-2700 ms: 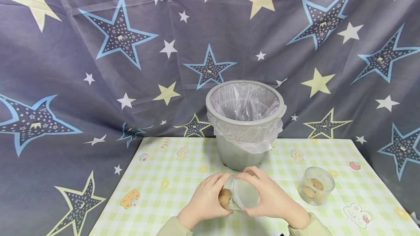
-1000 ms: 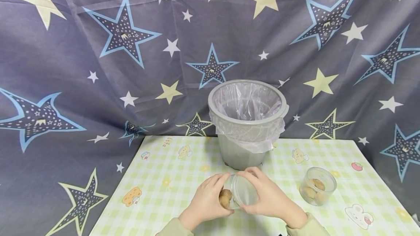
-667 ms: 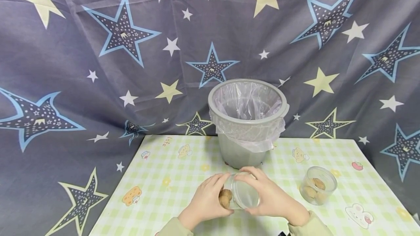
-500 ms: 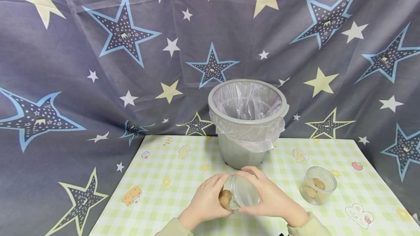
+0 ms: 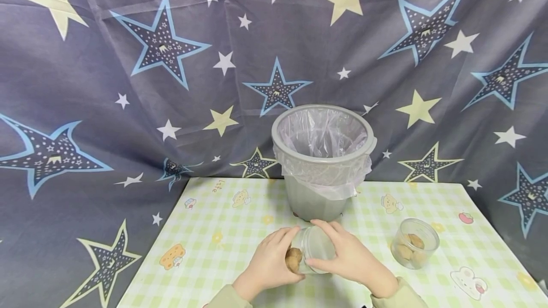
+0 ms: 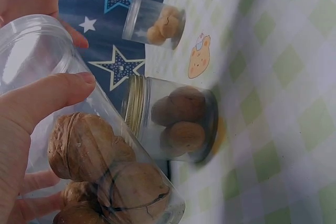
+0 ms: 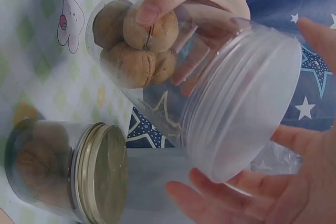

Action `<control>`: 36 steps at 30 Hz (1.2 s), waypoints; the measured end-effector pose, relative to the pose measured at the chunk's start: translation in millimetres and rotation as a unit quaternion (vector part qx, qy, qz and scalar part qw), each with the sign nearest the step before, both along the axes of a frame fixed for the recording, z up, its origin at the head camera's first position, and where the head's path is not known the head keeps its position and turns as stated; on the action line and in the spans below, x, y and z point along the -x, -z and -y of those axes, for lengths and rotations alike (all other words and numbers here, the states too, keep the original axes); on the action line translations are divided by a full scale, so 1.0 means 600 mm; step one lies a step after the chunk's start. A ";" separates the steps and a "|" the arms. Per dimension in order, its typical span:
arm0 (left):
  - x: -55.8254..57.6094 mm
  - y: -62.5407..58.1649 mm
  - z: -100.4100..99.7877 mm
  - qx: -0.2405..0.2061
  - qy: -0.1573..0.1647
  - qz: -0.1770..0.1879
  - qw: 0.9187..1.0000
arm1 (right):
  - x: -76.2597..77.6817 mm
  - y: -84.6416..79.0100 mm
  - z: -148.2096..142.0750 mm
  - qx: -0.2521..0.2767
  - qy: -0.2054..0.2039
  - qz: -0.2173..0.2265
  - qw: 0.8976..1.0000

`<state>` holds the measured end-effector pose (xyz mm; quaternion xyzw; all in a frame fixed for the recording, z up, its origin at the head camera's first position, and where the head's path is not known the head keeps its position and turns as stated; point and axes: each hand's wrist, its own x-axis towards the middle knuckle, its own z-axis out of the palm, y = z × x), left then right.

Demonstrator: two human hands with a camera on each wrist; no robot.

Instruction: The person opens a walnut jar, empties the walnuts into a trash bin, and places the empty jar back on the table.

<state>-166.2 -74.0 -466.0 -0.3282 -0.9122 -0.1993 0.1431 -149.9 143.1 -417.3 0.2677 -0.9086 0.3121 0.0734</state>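
My left hand (image 5: 267, 260) grips a clear plastic jar (image 5: 299, 236), which is tilted on its side with its top towards the right. Several walnuts (image 7: 137, 67) lie at its bottom end; my left thumb presses on the jar wall. My right hand (image 5: 353, 258) is cupped round the jar's translucent screw lid (image 7: 252, 108), thumb and fingers at opposite sides of the rim. The lid sits on the jar. In both wrist views, a gold-lidded jar (image 6: 176, 121) of walnuts stands beside the held jar; the head view does not show it.
A grey bin (image 5: 314, 203) with a clear liner stands at the back of the table. On the right, a clear jar (image 5: 398, 241) holds several walnuts. A checked cloth (image 5: 239, 222) covers the table, and a starry curtain (image 5: 128, 132) hangs behind.
My right hand has shifted round the lid: its thumb is now further left and higher on the rim. The left hand and the jar stay in nearly the same place.
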 end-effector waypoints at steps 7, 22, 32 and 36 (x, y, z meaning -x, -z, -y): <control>-0.001 -0.002 0.002 0.007 -0.004 0.005 1.000 | 0.000 0.003 0.008 0.005 0.023 0.038 0.999; -0.001 -0.006 0.004 0.008 -0.011 0.024 1.000 | 0.000 0.003 0.009 -0.020 0.010 -0.003 1.000; -0.001 -0.001 0.008 -0.003 -0.001 0.028 1.000 | 0.001 0.004 0.009 -0.021 -0.036 -0.071 0.997; -0.001 -0.003 0.010 -0.005 0.003 0.030 1.000 | 0.000 0.002 0.010 -0.016 -0.044 -0.090 0.995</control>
